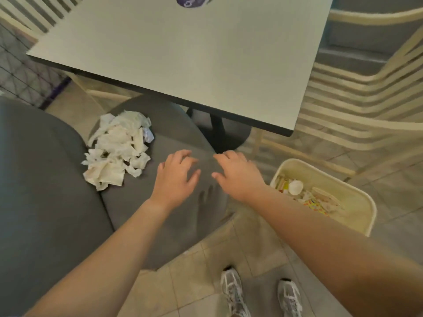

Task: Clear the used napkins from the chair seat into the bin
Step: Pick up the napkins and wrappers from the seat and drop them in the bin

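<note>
Progress so far looks like basically zero, judging by how things lie. Going big to small: the grey chair seat (pixel 174 202) takes up the left and middle of the view, tucked partly under the table (pixel 183 53), and the whole heap of used napkins (pixel 119 149) sits on the seat's far left part, near where the seat meets the backrest. It's a loose crumpled pile, some bits stained, and none of it is lifted.

The bin (pixel 357 197) stands on the tiled floor to the right of the chair, well apart from the pile. It already has some rubbish in it (wrappers, what might be a small lid), but I can't tell if any of that is napkin.

Both hands hover over the seat's front edge, between pile and bin. The left hand (pixel 176 177) is nearest the napkins, grip apart, fingers spread and holding nothing. The right hand (pixel 235 172) is the same: fingers loosely apart, empty.

So I'd say everything's left: grab the heap, carry it over, drop it in.
</note>
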